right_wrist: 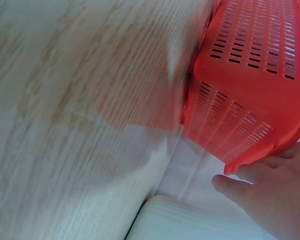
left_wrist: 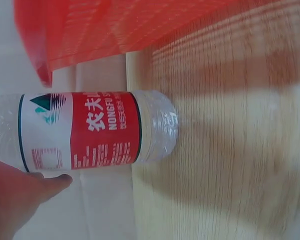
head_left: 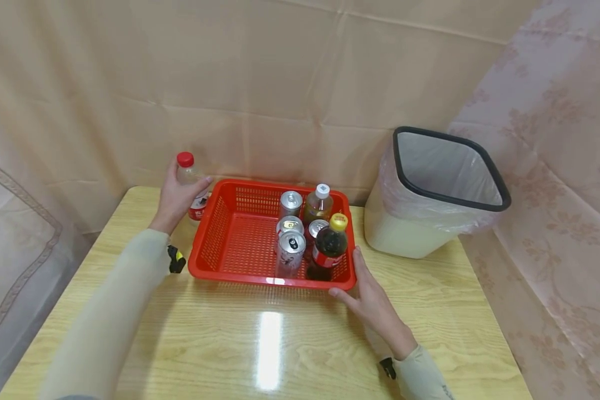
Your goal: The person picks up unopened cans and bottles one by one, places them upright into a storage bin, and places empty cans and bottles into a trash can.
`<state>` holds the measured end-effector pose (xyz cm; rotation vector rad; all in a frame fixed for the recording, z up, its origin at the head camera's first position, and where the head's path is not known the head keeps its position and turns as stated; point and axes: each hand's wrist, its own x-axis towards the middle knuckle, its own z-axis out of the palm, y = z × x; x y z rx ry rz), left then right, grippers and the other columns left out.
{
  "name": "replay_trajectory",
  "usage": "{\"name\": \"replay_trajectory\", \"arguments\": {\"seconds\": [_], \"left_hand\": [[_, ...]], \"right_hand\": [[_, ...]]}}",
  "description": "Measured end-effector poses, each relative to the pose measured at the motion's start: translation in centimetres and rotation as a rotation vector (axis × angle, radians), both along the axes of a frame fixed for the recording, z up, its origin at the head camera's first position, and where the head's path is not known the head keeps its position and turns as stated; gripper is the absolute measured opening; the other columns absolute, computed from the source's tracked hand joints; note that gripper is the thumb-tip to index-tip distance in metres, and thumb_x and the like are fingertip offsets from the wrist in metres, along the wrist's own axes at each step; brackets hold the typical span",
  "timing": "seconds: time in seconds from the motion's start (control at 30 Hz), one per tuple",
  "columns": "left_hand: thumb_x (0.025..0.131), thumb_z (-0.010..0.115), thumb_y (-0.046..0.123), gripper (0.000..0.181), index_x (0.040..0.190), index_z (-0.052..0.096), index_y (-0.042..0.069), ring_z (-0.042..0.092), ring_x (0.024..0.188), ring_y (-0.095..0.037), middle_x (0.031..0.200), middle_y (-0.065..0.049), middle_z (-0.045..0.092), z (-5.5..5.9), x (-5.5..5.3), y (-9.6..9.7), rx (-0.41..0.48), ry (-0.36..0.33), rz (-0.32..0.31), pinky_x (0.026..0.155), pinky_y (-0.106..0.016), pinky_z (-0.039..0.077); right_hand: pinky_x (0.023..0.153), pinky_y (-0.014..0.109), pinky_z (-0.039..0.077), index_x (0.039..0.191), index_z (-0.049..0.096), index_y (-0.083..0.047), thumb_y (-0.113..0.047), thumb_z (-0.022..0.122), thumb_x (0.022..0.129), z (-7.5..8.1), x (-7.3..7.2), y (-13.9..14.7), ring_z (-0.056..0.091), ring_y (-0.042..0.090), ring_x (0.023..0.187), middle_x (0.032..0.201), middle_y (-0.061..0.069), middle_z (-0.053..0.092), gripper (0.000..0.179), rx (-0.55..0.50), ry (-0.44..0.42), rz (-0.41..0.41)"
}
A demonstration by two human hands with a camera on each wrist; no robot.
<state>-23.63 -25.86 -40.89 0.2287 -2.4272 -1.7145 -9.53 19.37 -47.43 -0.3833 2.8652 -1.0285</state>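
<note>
My left hand [head_left: 176, 194] grips a clear plastic water bottle [left_wrist: 105, 127] with a red cap and a red-and-white label. The bottle stands upright at the left side of a red plastic basket [head_left: 240, 244]. In the left wrist view its base is close to the wooden table. My right hand [head_left: 375, 300] rests at the basket's front right corner, fingers fairly straight along the side and thumb by the front rim. Inside the basket's right half stand several cans, among them a silver can [head_left: 291, 250], a cola bottle [head_left: 330, 244] with a yellow cap, and a white-capped bottle [head_left: 318, 204].
A cream trash bin [head_left: 405, 228] with a black rim and a clear liner stands on the table [head_left: 220, 344] to the right of the basket. Beige cloth [head_left: 280, 83] hangs behind the table, with patterned cloth [head_left: 555, 166] on the right.
</note>
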Motion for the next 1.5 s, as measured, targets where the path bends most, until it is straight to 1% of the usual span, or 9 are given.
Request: {"name": "replay_trajectory", "arguments": {"seconds": [0.1, 0.23, 0.43, 0.77, 0.97, 1.13, 1.3, 1.37, 1.5], "left_hand": [[0.093, 0.076, 0.044, 0.102, 0.168, 0.009, 0.025, 0.034, 0.149, -0.035, 0.166, -0.011, 0.031, -0.2, -0.2, 0.2, 0.016, 0.012, 0.012, 0.121, -0.058, 0.030], [0.094, 0.076, 0.041, 0.097, 0.167, 0.014, 0.023, 0.041, 0.145, -0.036, 0.161, -0.013, 0.039, -0.3, -0.2, 0.3, 0.004, 0.021, 0.029, 0.119, -0.057, 0.034], [0.096, 0.073, 0.031, 0.075, 0.155, 0.032, 0.008, 0.050, 0.131, -0.035, 0.143, -0.020, 0.052, -0.4, -0.5, 0.3, -0.056, 0.072, 0.034, 0.115, -0.055, 0.039], [0.096, 0.073, 0.025, 0.060, 0.142, 0.041, 0.005, 0.057, 0.120, -0.032, 0.127, -0.016, 0.059, -0.9, -0.8, 0.0, -0.100, 0.113, 0.072, 0.110, -0.051, 0.044], [0.097, 0.073, 0.024, 0.059, 0.142, 0.040, 0.005, 0.058, 0.123, -0.033, 0.128, -0.017, 0.060, -0.9, -0.4, 0.3, -0.096, 0.124, 0.051, 0.112, -0.053, 0.043], [0.097, 0.072, 0.025, 0.057, 0.140, 0.041, 0.004, 0.058, 0.124, -0.033, 0.127, -0.017, 0.061, -0.5, -0.1, 0.3, -0.125, 0.155, 0.078, 0.112, -0.054, 0.043], [0.096, 0.072, 0.031, 0.060, 0.141, 0.042, 0.003, 0.056, 0.122, -0.033, 0.128, -0.017, 0.059, 0.5, 0.1, 0.2, -0.147, 0.203, 0.109, 0.111, -0.053, 0.044], [0.095, 0.073, 0.031, 0.060, 0.139, 0.044, 0.002, 0.057, 0.119, -0.034, 0.127, -0.019, 0.060, 1.0, 0.1, 0.2, -0.175, 0.233, 0.118, 0.109, -0.052, 0.045], [0.094, 0.073, 0.034, 0.059, 0.136, 0.047, 0.001, 0.060, 0.114, -0.035, 0.124, -0.020, 0.064, 2.1, 0.4, 0.2, -0.250, 0.251, 0.123, 0.105, -0.055, 0.047]], "right_hand": [[0.120, 0.056, 0.030, 0.167, 0.005, -0.008, -0.064, 0.071, 0.088, 0.0, 0.0, -0.1, 0.021, 0.038, 0.155, 0.172, 0.016, 0.010, 0.116, -0.002, 0.006, 0.005], [0.120, 0.056, 0.030, 0.167, 0.004, -0.009, -0.065, 0.070, 0.088, 0.0, 0.0, -0.1, 0.020, 0.038, 0.156, 0.173, 0.015, 0.008, 0.117, 0.001, -0.007, 0.000], [0.119, 0.056, 0.031, 0.167, 0.002, -0.012, -0.070, 0.068, 0.086, 0.1, 0.1, -0.1, 0.020, 0.038, 0.156, 0.173, 0.013, 0.008, 0.119, 0.003, -0.022, -0.007], [0.119, 0.055, 0.031, 0.167, 0.003, -0.012, -0.067, 0.070, 0.087, 0.1, 0.0, -0.2, 0.021, 0.037, 0.156, 0.173, 0.012, 0.008, 0.117, 0.007, -0.018, -0.004], [0.119, 0.055, 0.031, 0.167, 0.002, -0.012, -0.068, 0.069, 0.087, 0.1, 0.2, -0.2, 0.019, 0.037, 0.156, 0.174, 0.011, 0.007, 0.119, 0.011, -0.041, -0.011], [0.119, 0.056, 0.031, 0.167, 0.003, -0.011, -0.068, 0.069, 0.087, 0.1, 0.1, -0.3, 0.020, 0.037, 0.156, 0.173, 0.013, 0.008, 0.118, 0.009, -0.023, -0.003], [0.120, 0.055, 0.030, 0.166, 0.005, -0.007, -0.063, 0.071, 0.089, 0.1, 0.1, -0.2, 0.022, 0.037, 0.155, 0.173, 0.016, 0.010, 0.116, 0.014, 0.003, 0.005], [0.120, 0.055, 0.030, 0.166, 0.006, -0.006, -0.060, 0.072, 0.090, 0.0, 0.1, -0.2, 0.022, 0.038, 0.155, 0.172, 0.017, 0.011, 0.115, 0.016, 0.016, 0.008], [0.120, 0.056, 0.030, 0.166, 0.006, -0.004, -0.057, 0.073, 0.090, 0.0, 0.1, -0.2, 0.022, 0.039, 0.154, 0.172, 0.019, 0.011, 0.114, 0.018, 0.030, 0.013]]}}
